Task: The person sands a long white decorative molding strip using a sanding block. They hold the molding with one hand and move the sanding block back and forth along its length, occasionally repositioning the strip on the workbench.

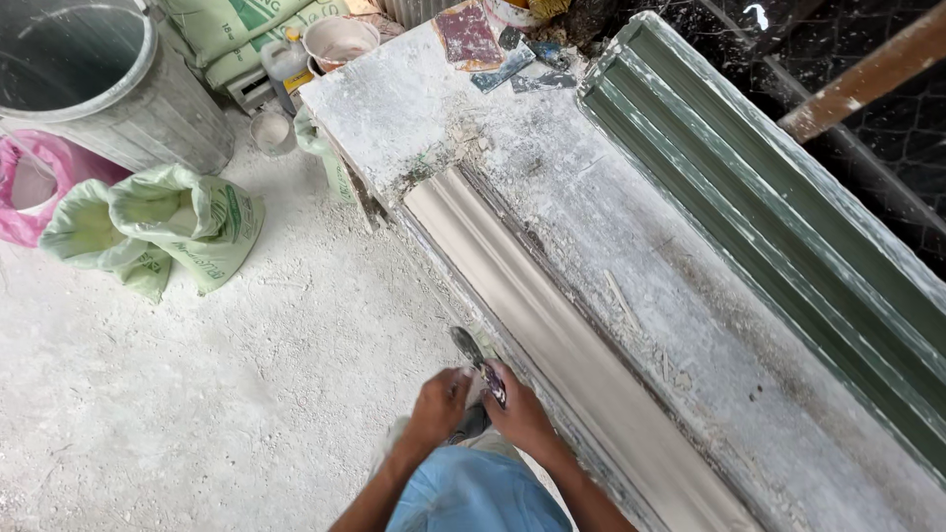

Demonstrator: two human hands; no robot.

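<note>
Your light blue shirt [473, 498] fills the bottom centre of the frame, with both forearms reaching up from it. Just above, your left hand [440, 402] and your right hand [520, 414] meet at the near edge of the workbench [631, 246]. Your right fingers are curled tight around the dark handle of a small scraper [480, 363], whose grey blade points up and to the left. Your left fingers are bent and press against that same tool from the left side; whether they actually grip it you cannot tell from here.

The scraper sits just beside the lower end of a long pale plaster moulding [552, 340], which runs diagonally from the lower right up toward the centre of the frame along the bench's near edge. The bench top is crusted with white plaster dust and crumbs. Beyond it, along the right side, lies a long green mould [788, 236] with ridged channels.

At the far end of the bench, top centre, lie flat scraping blades [512, 64] and a reddish card [467, 34]. On the dusty floor [197, 394] at left sits an open pale green sack [158, 227], then a pink bag [25, 187], and a grey bin [99, 79] in the upper left corner. A small bucket [340, 39] stands near the top.
</note>
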